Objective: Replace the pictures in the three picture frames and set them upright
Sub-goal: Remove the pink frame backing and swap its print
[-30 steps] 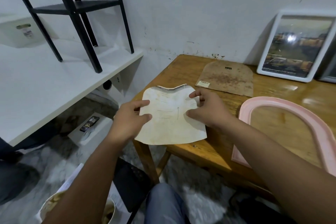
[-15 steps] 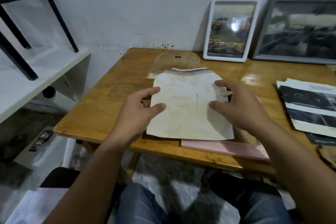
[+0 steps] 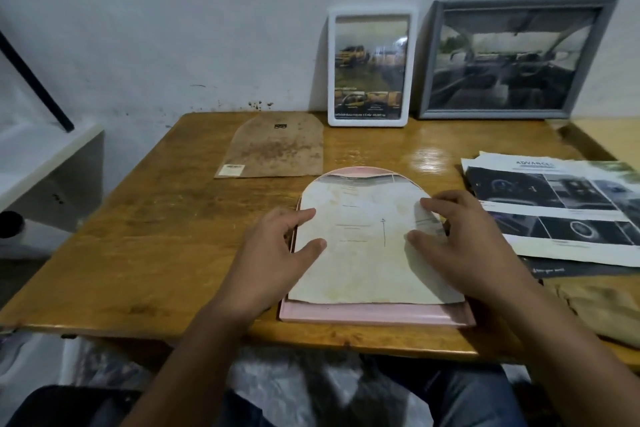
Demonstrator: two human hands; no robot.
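Note:
A pink arch-shaped frame (image 3: 375, 315) lies flat near the table's front edge. An arch-cut picture sheet (image 3: 363, 246), pale blank side up, rests on it. My left hand (image 3: 277, 253) grips the sheet's left edge and my right hand (image 3: 464, 246) holds its right edge. A brown arch-shaped backing board (image 3: 277, 147) lies flat behind it. A white frame (image 3: 370, 68) and a grey frame (image 3: 512, 57) stand upright against the wall, each with a car picture.
Printed car brochure pages (image 3: 561, 208) are stacked at the right of the wooden table (image 3: 156, 218). A tan cloth or board (image 3: 602, 308) sits at the front right. A white shelf (image 3: 45, 156) stands to the left.
Both hands carried the sheet from the table's left corner rightward and lowered it onto the pink frame. The view swung right with them.

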